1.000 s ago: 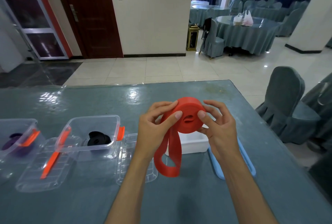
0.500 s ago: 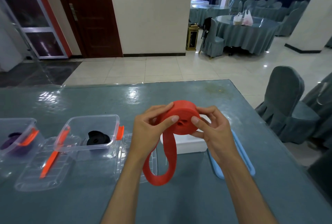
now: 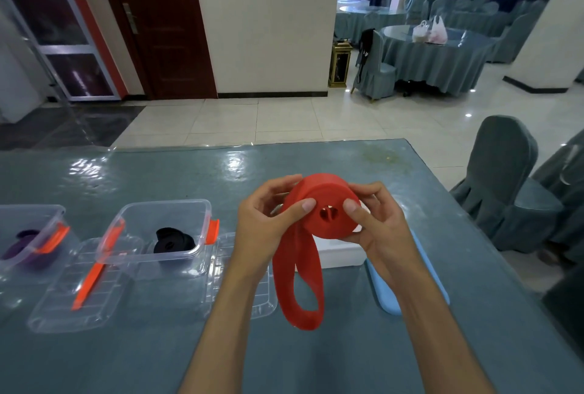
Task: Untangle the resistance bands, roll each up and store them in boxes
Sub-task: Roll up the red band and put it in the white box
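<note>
We hold the red resistance band (image 3: pixel 328 210) above the white box (image 3: pixel 339 254), mostly coiled; left hand (image 3: pixel 265 223) and right hand (image 3: pixel 379 223) pinch the roll, thumbs pressing its face; a loop hangs unrolled; left of it, black band (image 3: pixel 172 240) and purple band (image 3: pixel 27 245) sit boxed.

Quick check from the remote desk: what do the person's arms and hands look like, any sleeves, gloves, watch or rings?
Both forearms are bare as far as the frame's lower edge, with no sleeves in view. The left hand and right hand wear no gloves. No watch, wristband or ring shows. The fingernails are short and plain.
</note>
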{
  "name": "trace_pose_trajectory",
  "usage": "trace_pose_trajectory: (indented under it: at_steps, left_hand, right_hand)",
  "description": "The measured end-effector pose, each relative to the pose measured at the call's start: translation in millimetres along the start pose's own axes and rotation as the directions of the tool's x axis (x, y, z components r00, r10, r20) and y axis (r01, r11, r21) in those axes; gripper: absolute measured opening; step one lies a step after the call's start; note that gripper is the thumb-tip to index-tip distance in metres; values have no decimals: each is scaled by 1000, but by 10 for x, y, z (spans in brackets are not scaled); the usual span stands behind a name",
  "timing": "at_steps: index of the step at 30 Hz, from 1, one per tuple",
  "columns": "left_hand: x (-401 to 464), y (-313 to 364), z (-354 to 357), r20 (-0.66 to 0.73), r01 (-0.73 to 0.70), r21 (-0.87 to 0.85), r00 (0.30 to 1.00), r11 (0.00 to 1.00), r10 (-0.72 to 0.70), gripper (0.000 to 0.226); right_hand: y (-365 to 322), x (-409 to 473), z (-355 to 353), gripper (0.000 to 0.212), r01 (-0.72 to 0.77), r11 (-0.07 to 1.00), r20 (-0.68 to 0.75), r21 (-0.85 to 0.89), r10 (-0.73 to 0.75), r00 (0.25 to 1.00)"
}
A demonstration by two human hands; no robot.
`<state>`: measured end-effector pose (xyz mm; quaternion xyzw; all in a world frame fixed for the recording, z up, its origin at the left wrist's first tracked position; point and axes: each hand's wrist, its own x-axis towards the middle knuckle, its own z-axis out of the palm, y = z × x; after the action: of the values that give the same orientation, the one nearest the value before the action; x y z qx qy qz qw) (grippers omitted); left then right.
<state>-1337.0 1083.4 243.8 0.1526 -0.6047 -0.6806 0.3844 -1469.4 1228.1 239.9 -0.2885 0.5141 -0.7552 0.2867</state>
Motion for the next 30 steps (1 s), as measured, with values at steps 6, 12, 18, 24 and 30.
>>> trace_pose_trajectory:
  at_steps: [6, 12, 18, 24, 30]
  left_hand:
    - [-24, -47, 57, -102, -18, 2, 995, 1000, 18, 32]
    - [-28, -61, 40, -72, -26, 20, 997, 999, 28, 31]
    - [-17, 12, -146, 45, 40, 114, 998, 993, -45, 55]
    - [-43, 76, -124, 57, 40, 92, 997, 995, -45, 55]
    - [-89, 46, -94, 48, 31, 98, 998, 995, -36, 52]
  right_hand:
    - [47, -12, -7, 26, 71, 981, -89, -178, -88, 992]
    - [71, -16, 8, 35, 73, 989, -127, -125, -89, 988]
    - [60, -31, -45, 55, -59, 991, -5, -117, 59, 998]
    - [-54, 0, -23, 43, -64, 985, 71, -159, 76, 995]
    - [-56, -35, 13, 57, -22, 975, 92, -221, 44, 995]
